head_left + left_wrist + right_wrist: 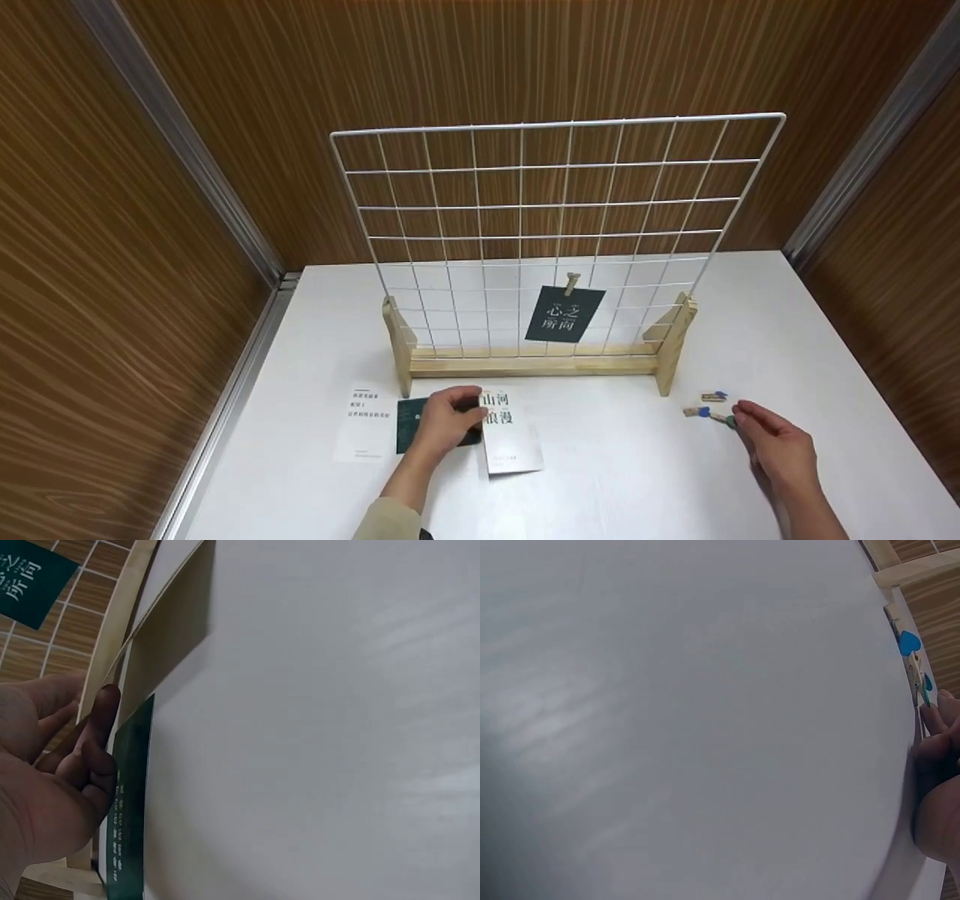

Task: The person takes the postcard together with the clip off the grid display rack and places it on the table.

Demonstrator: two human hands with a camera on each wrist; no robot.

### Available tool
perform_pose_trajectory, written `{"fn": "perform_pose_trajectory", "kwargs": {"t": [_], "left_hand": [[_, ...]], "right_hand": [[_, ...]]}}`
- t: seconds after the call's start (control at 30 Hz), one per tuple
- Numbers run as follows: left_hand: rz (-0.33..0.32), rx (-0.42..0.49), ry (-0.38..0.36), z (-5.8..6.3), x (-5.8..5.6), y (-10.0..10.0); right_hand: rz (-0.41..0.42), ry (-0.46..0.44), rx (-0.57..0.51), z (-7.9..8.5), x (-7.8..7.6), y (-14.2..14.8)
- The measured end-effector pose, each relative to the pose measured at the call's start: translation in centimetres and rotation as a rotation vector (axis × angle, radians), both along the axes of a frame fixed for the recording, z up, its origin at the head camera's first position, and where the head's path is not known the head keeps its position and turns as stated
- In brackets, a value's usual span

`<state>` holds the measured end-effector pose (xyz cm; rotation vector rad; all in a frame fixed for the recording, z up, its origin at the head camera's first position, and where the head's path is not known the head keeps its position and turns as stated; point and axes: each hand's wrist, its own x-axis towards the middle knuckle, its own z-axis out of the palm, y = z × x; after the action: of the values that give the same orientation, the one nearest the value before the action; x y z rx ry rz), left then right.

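My left hand (442,426) pinches a white card (516,448) with dark Chinese characters by its left edge, thumb on its face. In the left wrist view this card (169,634) stands tilted off the table. Partly under that hand lies a dark green card (409,429). On the right, my right hand (781,454) pinches a small wooden clothespin (721,418) at its green heart end. Two more clothespins with blue hearts, one nearer (696,412) and one farther back (712,397), lie beside it on the table.
A white wire grid (521,204) stands upright in a wooden base (532,366) behind the hands. From it hangs a dark green card (564,319) under a clothespin (572,283). Another white card (367,431) lies far left on the white table (622,465). Wood-grain panels surround the table.
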<state>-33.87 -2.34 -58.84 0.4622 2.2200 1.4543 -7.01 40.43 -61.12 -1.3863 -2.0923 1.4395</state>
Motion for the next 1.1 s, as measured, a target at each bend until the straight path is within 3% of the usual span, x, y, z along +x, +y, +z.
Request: {"fn": "perform_pose_trajectory", "kwargs": {"t": [0.3, 0.53, 0.73, 1.03, 1.1], "left_hand": [[-0.012, 0.02, -0.004, 1.4, 0.0, -0.8], [-0.032, 0.133, 0.026, 2.6, 0.0, -0.7], [-0.052, 0.193, 0.041, 4.4, 0.0, -0.1], [-0.082, 0.256, 0.049, 7.0, -0.1, 1.7], [-0.093, 0.264, 0.048, 7.5, 0.0, 2.2]], "right_hand": [[-0.002, 0.007, -0.028, 0.1, -0.1, 0.2], [-0.005, 0.008, -0.039, -0.1, 0.0, 0.2], [-0.025, -0.007, -0.061, 0.1, 0.0, 0.1], [-0.021, 0.125, -0.236, 1.4, 0.5, 0.5], [0.0, 0.151, -0.233, 2.1, 0.8, 0.5]]}}
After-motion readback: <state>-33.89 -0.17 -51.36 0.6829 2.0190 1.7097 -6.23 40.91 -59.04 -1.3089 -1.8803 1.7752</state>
